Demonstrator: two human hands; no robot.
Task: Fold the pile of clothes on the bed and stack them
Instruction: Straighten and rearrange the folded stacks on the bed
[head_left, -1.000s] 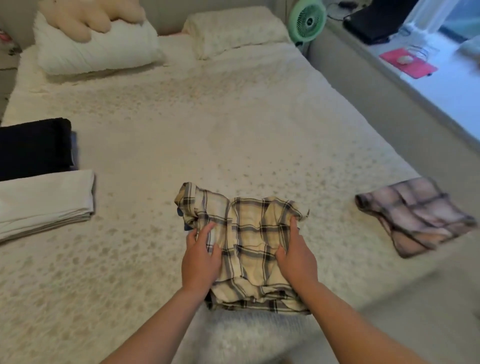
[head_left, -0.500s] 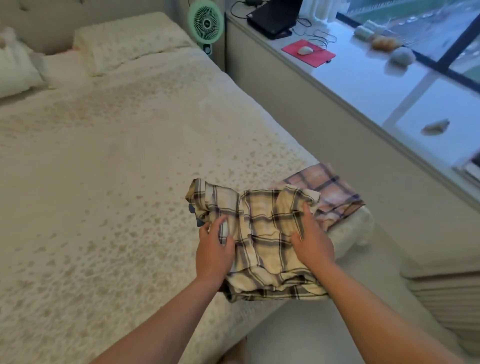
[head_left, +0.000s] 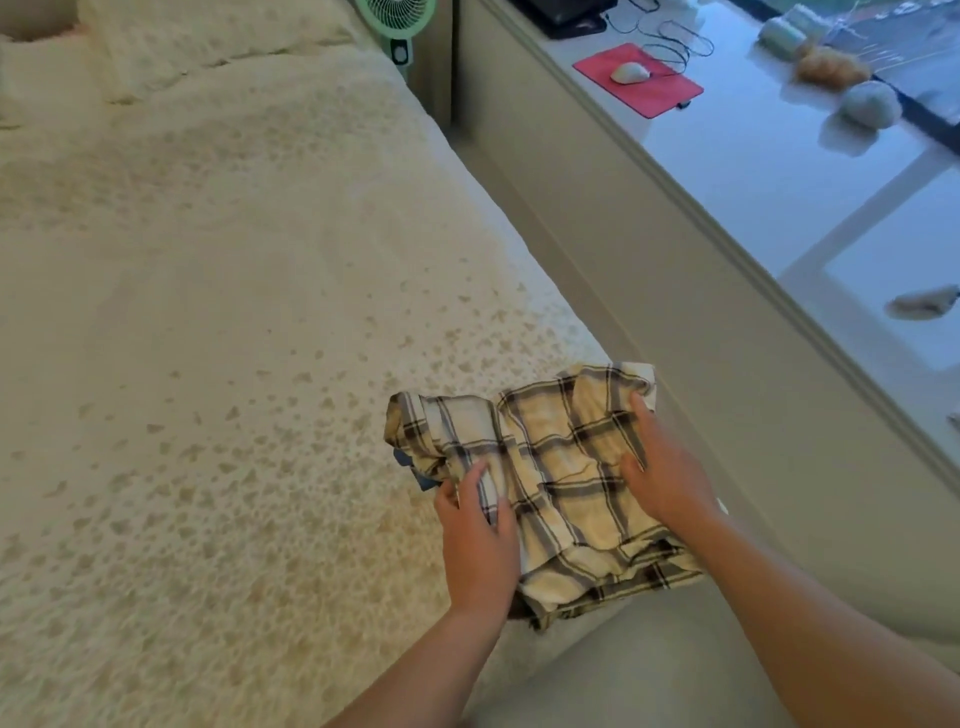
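Observation:
A folded cream shirt with dark plaid lines lies at the right near corner of the bed, its near edge hanging past the mattress. My left hand holds the shirt's left side, thumb and forefinger on top and the other fingers at its edge. On the right half rests my right hand, fingers straight and flat on the cloth. A bit of blue fabric peeks out under the shirt's left edge.
A pillow lies at the head of the bed, with a green fan beside it. A beige low wall runs along the bed's right side. The ledge above holds a red mouse pad and a mouse. Grey floor lies below.
Both hands have moved the cream plaid shirt rightwards to the bed's right corner. The pink plaid garment that lay there is now hidden. The view has swung right.

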